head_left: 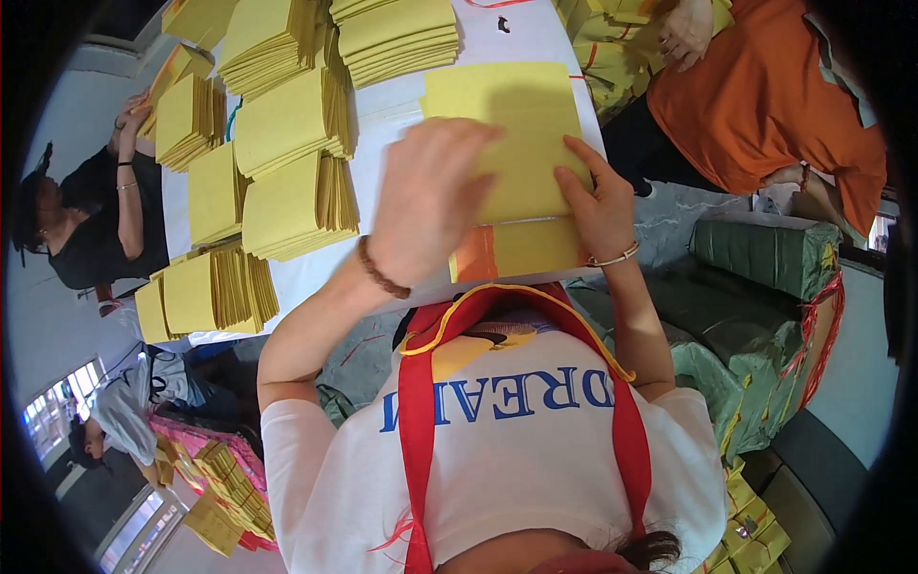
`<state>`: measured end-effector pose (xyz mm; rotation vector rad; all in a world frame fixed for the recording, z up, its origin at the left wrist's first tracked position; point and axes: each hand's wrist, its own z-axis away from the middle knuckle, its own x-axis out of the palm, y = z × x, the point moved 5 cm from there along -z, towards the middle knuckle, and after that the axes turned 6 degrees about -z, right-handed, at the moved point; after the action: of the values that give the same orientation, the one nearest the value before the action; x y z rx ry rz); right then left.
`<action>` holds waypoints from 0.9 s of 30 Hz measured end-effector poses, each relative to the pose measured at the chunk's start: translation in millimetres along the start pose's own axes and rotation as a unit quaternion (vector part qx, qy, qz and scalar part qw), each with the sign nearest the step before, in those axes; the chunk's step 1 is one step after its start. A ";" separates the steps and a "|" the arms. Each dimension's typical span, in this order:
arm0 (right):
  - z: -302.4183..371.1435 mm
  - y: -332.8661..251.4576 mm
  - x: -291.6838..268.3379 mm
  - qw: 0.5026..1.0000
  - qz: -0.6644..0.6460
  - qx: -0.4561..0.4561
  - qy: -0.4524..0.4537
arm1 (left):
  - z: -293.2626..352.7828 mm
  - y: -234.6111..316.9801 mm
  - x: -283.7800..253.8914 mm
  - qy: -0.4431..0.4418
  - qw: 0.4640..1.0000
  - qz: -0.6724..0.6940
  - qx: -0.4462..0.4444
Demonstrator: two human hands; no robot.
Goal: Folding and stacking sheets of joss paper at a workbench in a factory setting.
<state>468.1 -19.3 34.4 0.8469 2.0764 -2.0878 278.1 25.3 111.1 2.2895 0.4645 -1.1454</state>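
Note:
In front of me on the table lies a yellow paper stack (526,124), its near edge close to my body. Over its left side my left hand (430,187) is raised, smeared by motion, so I cannot make out whether its fingers hold anything. At the stack's right edge, my right hand (601,206) grips the paper with thumb and forefinger. A folded yellow strip with an orange-red patch (475,254) shows below, at the table's near edge. Left of my left hand stand bundles of folded yellow paper (292,206).
More yellow bundles (397,43) fill the far left of the white table (382,110). A person in orange (765,96) works at the right beside yellow packs, and a person in black (110,220) sits at the left. Green wrapped bales (736,316) stand at my right.

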 end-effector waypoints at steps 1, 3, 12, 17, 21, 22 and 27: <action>-0.2 -1.2 -0.2 1.000 0.000 -0.015 0.006 | -2.9 8.0 12.7 -0.063 0.997 0.033 -0.012; -0.2 -3.1 -1.1 0.999 -0.003 -0.032 0.009 | -4.0 18.0 34.9 -0.081 0.997 -0.014 0.009; 11.8 -42.5 0.0 0.934 0.280 -0.219 0.030 | 14.5 9.7 78.0 -0.129 0.985 -0.107 0.037; 10.3 -12.8 27.5 0.923 0.312 -0.199 -0.105 | 16.7 2.2 73.8 -0.120 0.992 -0.033 0.023; 6.2 -10.9 26.6 0.935 0.267 -0.186 -0.139 | 18.6 -4.1 58.2 -0.100 0.993 0.055 0.000; 1.0 -0.8 21.4 0.959 0.176 -0.152 -0.163 | 17.0 2.3 59.8 -0.097 0.994 0.029 0.042; -26.2 5.7 -7.0 0.967 -0.193 -0.021 -0.167 | 20.4 35.3 80.1 -0.029 0.965 -0.219 0.138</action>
<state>484.9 2.8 34.1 0.0682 2.2130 -2.1566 330.0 -9.8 46.8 2.4497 0.8681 -1.5709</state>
